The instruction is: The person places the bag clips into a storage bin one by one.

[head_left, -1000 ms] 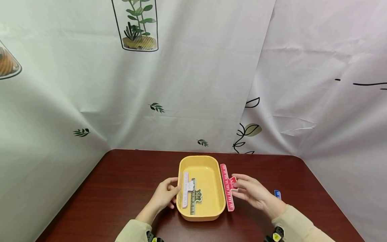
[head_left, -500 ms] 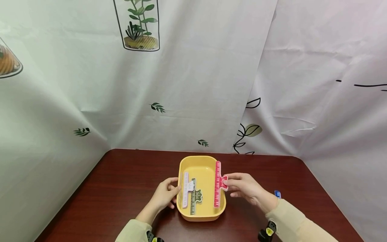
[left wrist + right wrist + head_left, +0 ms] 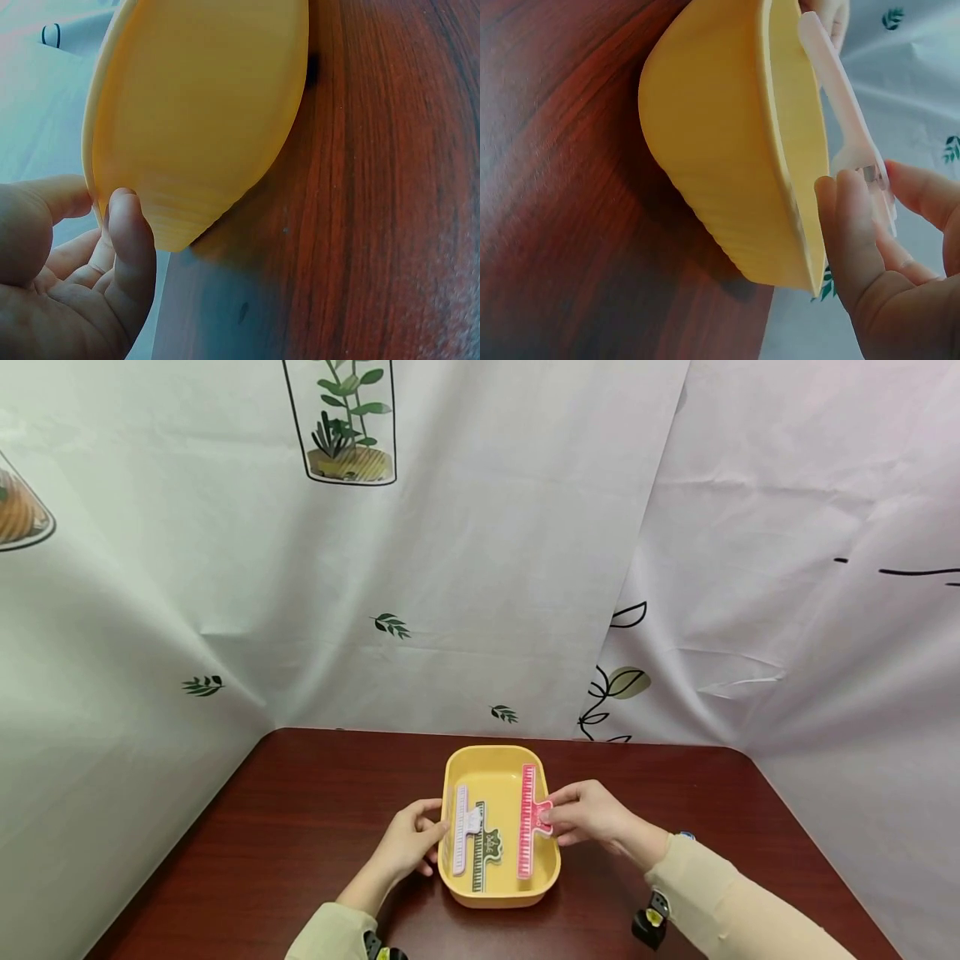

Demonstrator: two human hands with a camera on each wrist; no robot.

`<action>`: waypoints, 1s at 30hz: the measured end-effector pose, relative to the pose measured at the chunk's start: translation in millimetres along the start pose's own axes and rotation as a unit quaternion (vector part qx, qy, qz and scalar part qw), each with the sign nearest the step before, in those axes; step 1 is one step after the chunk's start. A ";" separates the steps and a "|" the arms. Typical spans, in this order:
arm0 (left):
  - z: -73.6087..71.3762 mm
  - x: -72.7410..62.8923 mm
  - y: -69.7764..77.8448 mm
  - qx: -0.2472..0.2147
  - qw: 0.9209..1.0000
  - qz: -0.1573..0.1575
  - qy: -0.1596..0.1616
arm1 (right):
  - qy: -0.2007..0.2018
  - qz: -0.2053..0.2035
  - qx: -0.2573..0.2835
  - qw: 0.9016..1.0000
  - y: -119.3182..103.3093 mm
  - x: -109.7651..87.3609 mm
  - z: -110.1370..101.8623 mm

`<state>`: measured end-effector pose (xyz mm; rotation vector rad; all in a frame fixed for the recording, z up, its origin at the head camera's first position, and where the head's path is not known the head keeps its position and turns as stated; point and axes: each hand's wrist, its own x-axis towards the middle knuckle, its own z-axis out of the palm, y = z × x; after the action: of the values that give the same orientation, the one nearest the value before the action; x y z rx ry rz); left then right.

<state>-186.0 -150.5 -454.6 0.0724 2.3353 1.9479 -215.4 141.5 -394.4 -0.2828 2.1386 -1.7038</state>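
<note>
A yellow plastic basin (image 3: 498, 900) stands on the table. My left hand (image 3: 408, 842) pinches its left rim between thumb and fingers, as the left wrist view also shows on the basin's wall (image 3: 202, 97). With its fingertips my right hand (image 3: 588, 814) holds a red clip (image 3: 527, 827) with a piano-key print by its handle, above the right side of the basin. From behind, in the right wrist view, the clip (image 3: 840, 90) looks pale and sits over the rim. Inside the basin lie a pale lilac clip (image 3: 460, 835) and a dark green clip (image 3: 480, 856), side by side and partly overlapping.
A blue thing (image 3: 687, 835), mostly hidden, lies behind my right forearm. The dark red-brown wooden table (image 3: 315, 827) surrounds the basin. White printed cloth (image 3: 480, 568) hangs behind and at both sides.
My right hand has carried the red clip leftward from beside the basin's right rim to above its inside. The forearm now hides most of the blue thing. My left hand has stayed put.
</note>
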 end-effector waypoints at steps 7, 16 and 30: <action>0.4 0.1 -0.4 0.002 1.000 -0.001 0.001 | 0.004 -0.002 -0.064 0.998 -3.1 8.2 3.3; 0.8 0.2 0.1 0.011 1.000 -0.003 0.007 | 0.011 0.004 -0.122 0.992 -8.9 15.1 9.1; 1.7 -0.7 1.8 0.015 1.000 -0.007 0.011 | 0.053 0.030 -0.201 0.978 -13.3 24.8 25.6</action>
<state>-185.2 -148.5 -453.2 0.0354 2.3725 1.9172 -228.2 105.9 -390.6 -0.2380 2.5348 -1.2658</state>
